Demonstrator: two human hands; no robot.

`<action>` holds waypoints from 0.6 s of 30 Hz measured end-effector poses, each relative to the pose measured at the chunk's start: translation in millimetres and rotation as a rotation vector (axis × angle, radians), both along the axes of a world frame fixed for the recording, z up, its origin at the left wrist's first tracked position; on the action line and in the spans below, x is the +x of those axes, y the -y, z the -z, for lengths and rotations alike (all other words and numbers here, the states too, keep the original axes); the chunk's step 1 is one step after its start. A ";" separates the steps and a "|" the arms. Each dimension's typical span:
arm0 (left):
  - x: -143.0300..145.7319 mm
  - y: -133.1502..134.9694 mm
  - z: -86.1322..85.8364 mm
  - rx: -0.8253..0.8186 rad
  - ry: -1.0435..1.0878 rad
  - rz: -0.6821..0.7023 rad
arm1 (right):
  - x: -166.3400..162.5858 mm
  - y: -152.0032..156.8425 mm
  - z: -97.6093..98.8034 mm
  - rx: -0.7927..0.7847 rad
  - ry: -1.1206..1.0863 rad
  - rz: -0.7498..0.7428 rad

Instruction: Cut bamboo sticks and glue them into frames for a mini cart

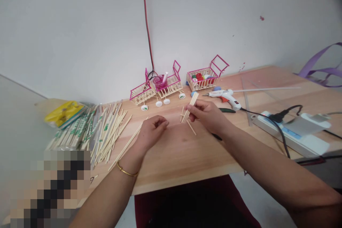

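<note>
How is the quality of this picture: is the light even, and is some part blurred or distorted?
Head view: soft, even light, faint shadows under the left hand and the right hand holding sticks; the table edge bends from the wide lens; a pixelated block covers the lower left; the upper right corner darkens.

A pixelated patch point(50, 185) hides the worktop's point(181, 153) near left corner. Whether the curled left hand point(151, 131) holds anything cannot be told.
</note>
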State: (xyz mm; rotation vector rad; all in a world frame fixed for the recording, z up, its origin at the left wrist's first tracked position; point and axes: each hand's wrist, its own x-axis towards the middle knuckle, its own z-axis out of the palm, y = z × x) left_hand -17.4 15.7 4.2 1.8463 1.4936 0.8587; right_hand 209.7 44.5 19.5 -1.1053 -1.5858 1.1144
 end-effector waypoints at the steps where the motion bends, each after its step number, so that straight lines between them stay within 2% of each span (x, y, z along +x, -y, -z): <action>1: 2.4 1.6 -0.1 -0.009 0.026 0.031 | -2.2 1.4 0.8 -0.006 0.031 -0.061; 5: 10.1 7.9 -2.5 -0.026 0.002 0.179 | -10.9 7.1 6.0 0.028 0.113 -0.240; 7: 11.7 9.4 -3.6 -0.043 -0.033 0.257 | -13.5 9.8 7.4 0.113 0.163 -0.239; 9: 9.9 8.7 -5.4 -0.019 -0.093 0.262 | -14.2 11.8 7.4 0.222 0.213 -0.215; 11: 3.4 5.7 -9.3 0.073 -0.192 0.141 | -13.5 12.6 6.5 0.286 0.232 -0.192; 14: -13.2 -1.1 -18.9 0.195 -0.492 -0.179 | -11.2 11.8 5.4 0.285 0.213 -0.143; 16: -24.4 -4.8 -25.5 0.091 -0.763 -0.294 | -10.1 10.9 5.2 0.276 0.197 -0.127; 18: -31.9 -6.8 -30.2 -0.039 -0.906 -0.347 | -10.0 10.5 5.1 0.270 0.193 -0.125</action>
